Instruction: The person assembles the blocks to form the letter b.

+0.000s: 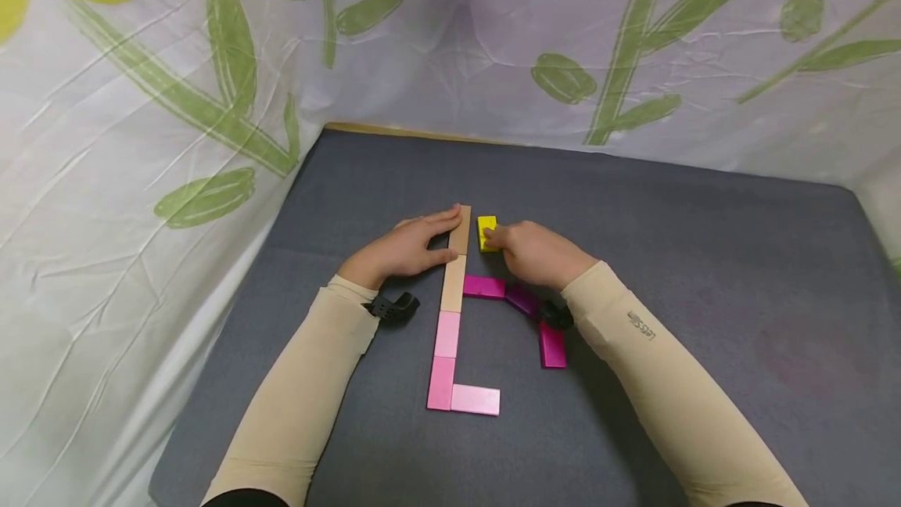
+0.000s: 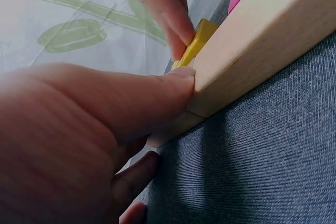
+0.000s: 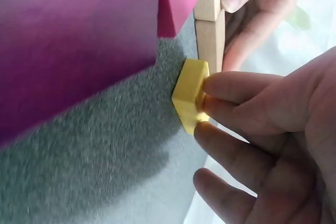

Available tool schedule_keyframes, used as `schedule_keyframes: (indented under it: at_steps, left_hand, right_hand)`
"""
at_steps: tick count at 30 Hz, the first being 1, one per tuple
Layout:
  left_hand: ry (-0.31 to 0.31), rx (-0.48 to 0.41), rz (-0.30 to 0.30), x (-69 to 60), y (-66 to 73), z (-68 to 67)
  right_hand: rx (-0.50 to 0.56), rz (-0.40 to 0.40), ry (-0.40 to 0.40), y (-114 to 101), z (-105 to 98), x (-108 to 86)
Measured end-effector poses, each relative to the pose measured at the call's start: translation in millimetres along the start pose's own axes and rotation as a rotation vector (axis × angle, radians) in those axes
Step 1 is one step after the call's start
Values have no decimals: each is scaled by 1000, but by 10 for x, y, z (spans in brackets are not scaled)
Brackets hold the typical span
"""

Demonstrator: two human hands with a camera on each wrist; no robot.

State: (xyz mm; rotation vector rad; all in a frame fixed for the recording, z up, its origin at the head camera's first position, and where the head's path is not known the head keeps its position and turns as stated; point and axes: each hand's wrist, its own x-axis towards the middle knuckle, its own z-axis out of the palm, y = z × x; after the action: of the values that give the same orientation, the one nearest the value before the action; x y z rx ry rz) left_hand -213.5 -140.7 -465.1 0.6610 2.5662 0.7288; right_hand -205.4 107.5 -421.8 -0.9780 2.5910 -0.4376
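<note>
Two plain wooden blocks lie end to end in a column. Against their left side rests my left hand, thumb near their joint and index finger by the far end. Just right of the far wooden block is a yellow block, which my right hand holds by its fingertips. In the right wrist view, thumb and fingers meet the right side of the yellow block; their far contact is partly hidden. A gap separates it from the wooden column in the head view.
Pink blocks extend the column toward me, with a light pink block set sideways at its foot. A magenta block, a purple block and another magenta block curve rightward beneath my right wrist. A grey cloth covers the table.
</note>
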Motion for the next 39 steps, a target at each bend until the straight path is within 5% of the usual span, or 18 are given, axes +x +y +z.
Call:
schedule_keyframes:
  at_steps: [16, 39]
  left_hand:
    - [9, -2, -1, 12, -14, 23]
    - [17, 5, 32, -11, -21, 9]
  right_hand:
    - [-170, -243, 185, 174, 63, -202]
    - [-273, -197, 339, 385, 194, -691]
